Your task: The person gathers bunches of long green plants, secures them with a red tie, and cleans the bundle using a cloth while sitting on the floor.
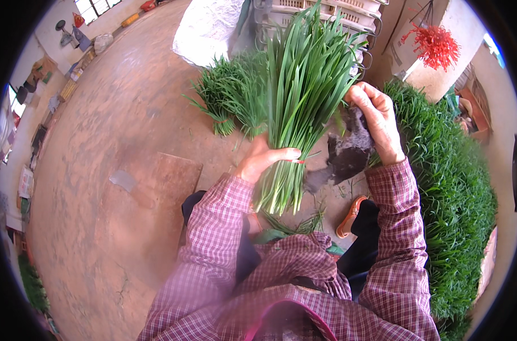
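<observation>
My left hand (258, 160) grips a large bunch of long flat green leaves, likely Chinese chives (311, 85), around its lower part. A red band (294, 161) circles the stalks just under my thumb. The pale cut ends point toward me and the leaf tips point away. At the bunch's right edge, my right hand (375, 113) has thumb and forefinger pinched at the outer leaves; the exact hold is partly hidden. Below that hand is a dark grey, ragged-edged thing (350, 149), fur or cloth, I cannot tell which.
Tied bunches (224, 119) lie on the floor beyond my left hand. A long heap of loose greens (446, 204) runs along my right. A cleaver (130, 187) rests on a wooden board (177, 174) to the left. Stacked plastic crates (352, 13) and a white sack (207, 30) stand ahead. Red ties (437, 46) hang at upper right.
</observation>
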The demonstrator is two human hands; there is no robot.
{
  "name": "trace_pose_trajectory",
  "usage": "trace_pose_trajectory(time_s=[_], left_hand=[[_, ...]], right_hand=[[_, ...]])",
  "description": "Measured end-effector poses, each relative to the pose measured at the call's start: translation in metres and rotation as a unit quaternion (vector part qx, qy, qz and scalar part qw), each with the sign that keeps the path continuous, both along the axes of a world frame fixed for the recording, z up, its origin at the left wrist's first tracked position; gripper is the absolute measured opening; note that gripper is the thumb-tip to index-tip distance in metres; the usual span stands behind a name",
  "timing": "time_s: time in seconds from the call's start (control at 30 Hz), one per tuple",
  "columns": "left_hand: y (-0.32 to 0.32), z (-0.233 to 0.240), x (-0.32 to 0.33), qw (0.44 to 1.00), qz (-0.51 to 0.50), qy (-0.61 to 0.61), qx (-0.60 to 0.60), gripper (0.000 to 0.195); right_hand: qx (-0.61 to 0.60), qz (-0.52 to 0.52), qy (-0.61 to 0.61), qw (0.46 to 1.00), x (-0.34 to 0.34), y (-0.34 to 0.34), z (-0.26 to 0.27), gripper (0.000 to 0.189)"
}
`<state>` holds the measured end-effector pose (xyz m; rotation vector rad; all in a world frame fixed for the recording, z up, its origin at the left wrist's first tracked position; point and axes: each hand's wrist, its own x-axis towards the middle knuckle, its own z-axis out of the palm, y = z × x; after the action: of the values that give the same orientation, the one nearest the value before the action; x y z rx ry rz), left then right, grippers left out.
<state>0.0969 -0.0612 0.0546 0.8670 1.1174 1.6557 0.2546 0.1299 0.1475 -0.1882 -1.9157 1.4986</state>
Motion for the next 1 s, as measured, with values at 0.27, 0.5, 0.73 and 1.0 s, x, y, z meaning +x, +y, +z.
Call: trace_pose_trajectory(time_s=[0.27,0.5,0.73,1.0], left_hand=[[-0.001,0.007,0.005,1.000,0.017,0.017,0.009,0.063],[0.000,0.006,0.005,1.000,0.007,0.000,0.019,0.062],[0.002,-0.002,-0.006,0.999,0.042,-0.031,-0.011,0.048],[-0.005,-0.012,-0.021,0.978,0.125,-0.170,-0.004,0.059]], right_hand=[[0.220,-0.189,-0.073,0.954,-0.018,-0.013,0.014,0.026],[0.141,-0.167,0.030,0.975,-0.031,0.013,-0.004,0.024],[-0.047,-0.146,0.120,0.981,-0.021,-0.009,0.009,0.030],[0.314,-0.070,0.003,0.947,-0.025,-0.111,-0.075,0.031]])
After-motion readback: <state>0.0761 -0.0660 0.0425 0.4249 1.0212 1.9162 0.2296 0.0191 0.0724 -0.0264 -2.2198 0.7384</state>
